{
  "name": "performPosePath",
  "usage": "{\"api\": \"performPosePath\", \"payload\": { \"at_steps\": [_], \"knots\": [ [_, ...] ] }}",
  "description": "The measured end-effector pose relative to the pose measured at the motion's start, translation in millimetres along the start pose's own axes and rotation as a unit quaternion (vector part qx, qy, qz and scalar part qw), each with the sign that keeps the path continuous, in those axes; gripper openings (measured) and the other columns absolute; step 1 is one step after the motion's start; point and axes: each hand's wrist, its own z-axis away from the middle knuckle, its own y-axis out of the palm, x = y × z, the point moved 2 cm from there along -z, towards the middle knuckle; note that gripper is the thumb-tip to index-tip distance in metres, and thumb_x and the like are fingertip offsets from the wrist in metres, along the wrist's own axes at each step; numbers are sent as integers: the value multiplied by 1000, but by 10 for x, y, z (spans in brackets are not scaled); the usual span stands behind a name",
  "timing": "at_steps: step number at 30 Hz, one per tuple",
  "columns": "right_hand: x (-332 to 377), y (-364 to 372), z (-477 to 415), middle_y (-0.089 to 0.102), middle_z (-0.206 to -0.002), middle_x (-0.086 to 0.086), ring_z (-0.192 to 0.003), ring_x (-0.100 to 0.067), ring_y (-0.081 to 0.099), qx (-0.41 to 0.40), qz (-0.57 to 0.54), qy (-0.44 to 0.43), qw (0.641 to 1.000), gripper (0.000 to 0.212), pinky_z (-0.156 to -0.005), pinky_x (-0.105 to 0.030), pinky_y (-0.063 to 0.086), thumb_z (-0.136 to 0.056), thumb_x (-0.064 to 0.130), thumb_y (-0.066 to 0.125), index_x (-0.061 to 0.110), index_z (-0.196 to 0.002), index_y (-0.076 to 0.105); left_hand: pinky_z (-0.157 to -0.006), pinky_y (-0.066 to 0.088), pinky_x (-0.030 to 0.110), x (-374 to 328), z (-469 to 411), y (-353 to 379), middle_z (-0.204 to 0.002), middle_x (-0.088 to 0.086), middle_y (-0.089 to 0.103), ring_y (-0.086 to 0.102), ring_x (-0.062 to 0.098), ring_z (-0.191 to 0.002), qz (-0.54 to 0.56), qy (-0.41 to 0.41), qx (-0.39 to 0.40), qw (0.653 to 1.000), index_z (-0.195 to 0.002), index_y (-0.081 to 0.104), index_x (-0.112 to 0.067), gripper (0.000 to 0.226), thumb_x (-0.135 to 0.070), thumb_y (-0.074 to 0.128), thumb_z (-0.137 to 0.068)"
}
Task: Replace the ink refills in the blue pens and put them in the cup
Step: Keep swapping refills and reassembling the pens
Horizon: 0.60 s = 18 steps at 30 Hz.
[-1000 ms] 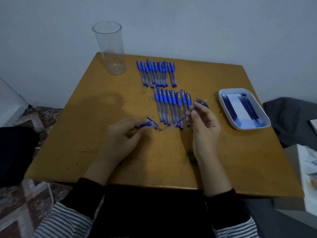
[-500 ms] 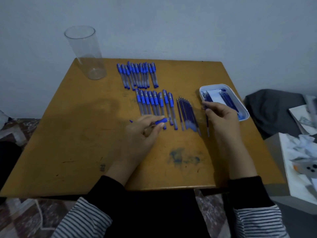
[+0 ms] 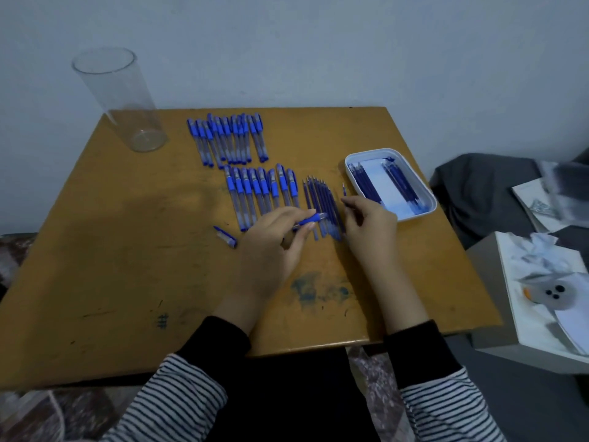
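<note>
- I am watching both hands working over the middle of the worktop (image 3: 127, 266), close together but not touching
- The left hand (image 3: 274, 244) is gripping a blue pen barrel (image 3: 310, 220), fingers curled round it, its open end pointing towards the right hand
- The right hand (image 3: 371, 231) is pinching a thin refill (image 3: 343, 187) between thumb and fingertips; I am only seeing its tip poking up above them
- The loose refills (image 3: 322, 205) are lying side by side in a row between the two hands, the barrel hovering just over them
- The front row of pens (image 3: 259, 193) is lying capped just left of that row, partly hidden by the left hand
- The back row of pens (image 3: 228, 138) is sitting behind it, nearer the wall
- The cup (image 3: 121, 100), clear plastic, is standing upright on the far left corner, well apart from the hands
- The white tray (image 3: 411, 216) is sitting just right of the right hand, holding two bunches of dark blue refills along its sides
- A small blue pen piece (image 3: 226, 237) is lying alone left of the left hand; I cannot tell which part it is
- A blue ink smear (image 3: 318, 290) is showing on the wood below the hands
</note>
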Motion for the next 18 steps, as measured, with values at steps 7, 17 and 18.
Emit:
{"api": "performPosePath", "payload": {
  "at_steps": [7,17,18],
  "knots": [
    [-20,92,-17,72,-110,-13,-102,-23,66,26,34,-46,998,24,-88,-16,39,-95,1,58,2,-115,71,-89,54,25,-7,4,-10,-106,0,74,68,13,-99,2,-9,11,1000,-117,73,-11,23,-20,69,-96],
    [-30,88,28,72,-108,-12,-100,-20,65,14,22,-57,998,22,-88,-19,43,-93,1,61,3,-112,72,-93,51,21,-2,11,-5,-107,0,74,67,13,-102,-4,-7,11,1000,-117,73,-11,23,-16,71,-95],
    [-33,88,29,72,-108,-11,-101,-19,65,16,18,-55,998,22,-89,-18,44,-93,2,61,3,-112,72,-93,50,20,4,11,-3,-107,0,74,66,12,-102,-8,-7,11,1000,-117,73,-11,23,-16,71,-95]
  ]
}}
